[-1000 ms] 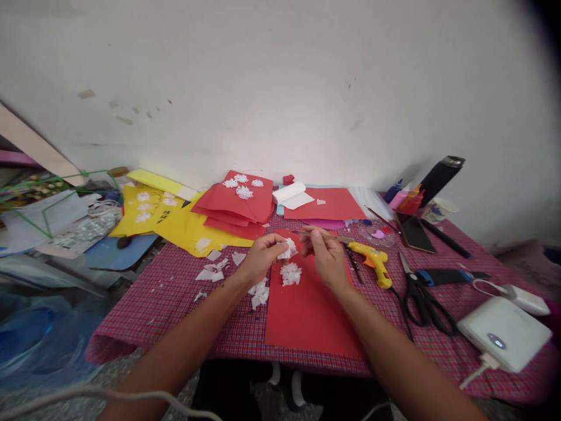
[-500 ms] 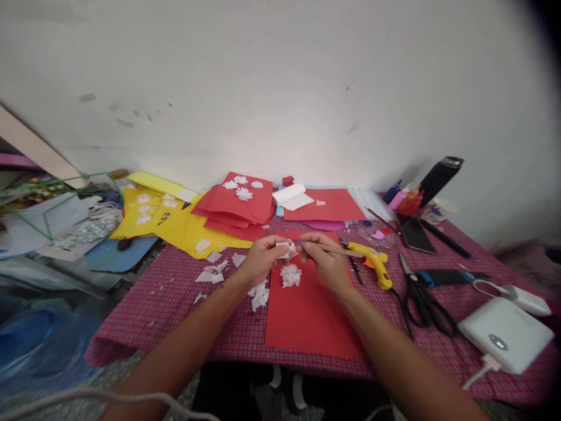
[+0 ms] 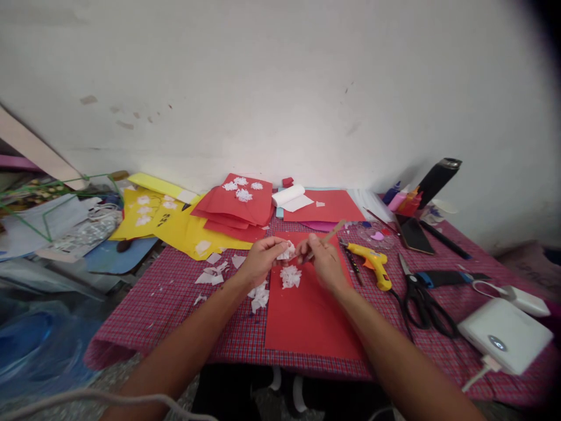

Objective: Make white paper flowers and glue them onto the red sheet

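My left hand point(image 3: 262, 257) is closed on a small crumpled white paper flower point(image 3: 287, 251), held above a red sheet point(image 3: 313, 321). Close beside it, my right hand point(image 3: 322, 260) grips a thin wooden stick point(image 3: 335, 231) whose upper end points up and to the right; its lower end is hidden by the fingers. Another white paper flower point(image 3: 290, 276) lies on the red sheet just below both hands. Left of the sheet are a crumpled white paper piece point(image 3: 259, 297) and torn white scraps point(image 3: 213, 273).
Right of the sheet lie a yellow glue gun point(image 3: 372, 260), black scissors point(image 3: 418, 298), a blue-black utility knife point(image 3: 442, 278) and a white power bank point(image 3: 504, 333). Behind are red papers with white flowers point(image 3: 244, 195), a white paper roll point(image 3: 288, 195) and yellow sheets point(image 3: 188, 225).
The stick in my right hand has swung from lying nearly level to a steep upward slant. My right hand has come nearer the left, which keeps hold of the paper flower.
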The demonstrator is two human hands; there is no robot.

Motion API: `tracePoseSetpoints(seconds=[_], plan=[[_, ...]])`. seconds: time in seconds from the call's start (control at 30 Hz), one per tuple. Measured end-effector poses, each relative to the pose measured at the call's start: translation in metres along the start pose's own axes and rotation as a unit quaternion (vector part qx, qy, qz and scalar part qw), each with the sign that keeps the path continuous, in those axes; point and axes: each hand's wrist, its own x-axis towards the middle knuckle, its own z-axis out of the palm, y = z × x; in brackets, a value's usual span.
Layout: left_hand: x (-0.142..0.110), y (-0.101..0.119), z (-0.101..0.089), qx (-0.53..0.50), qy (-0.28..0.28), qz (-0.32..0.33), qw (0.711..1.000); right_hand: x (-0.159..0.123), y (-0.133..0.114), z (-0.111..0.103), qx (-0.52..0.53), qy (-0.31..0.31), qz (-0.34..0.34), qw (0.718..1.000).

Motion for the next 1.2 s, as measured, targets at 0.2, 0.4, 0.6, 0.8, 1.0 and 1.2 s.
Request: tracePoseSetpoints(seconds=[0.2,0.4,0.6,0.8,1.0,1.2], plan=[[0.0022,-0.0006,-0.0002,0.002,0.025,0.011,1.000,-0.0023,0.0008,0.0036,0.009,-0.050,0.088,0.995],[0.0031,-0.0036,-0.0007,0.023,0.016,0.027,0.999,-0.0047,-0.0042,0.0054,-0.002,-0.080,0.129,0.988],[0.0041,-0.0079,-0.0021,0.048,0.031,0.051,0.997,-0.0054,-0.0018,0.0091,0.001,-0.085,0.146,0.986],[0.0041,-0.0072,-0.0019,0.069,0.031,0.064,0.995,-0.0054,0.0010,0.0087,-0.006,-0.072,0.129,0.989],[0.0036,-0.0056,-0.0011,0.070,0.033,0.061,0.995,-0.0040,0.0020,0.0064,0.013,-0.084,0.133,0.987],[0.0029,-0.0050,-0.0006,0.105,0.043,0.074,0.991,-0.0052,0.0017,0.0075,0.009,-0.093,0.134,0.986]])
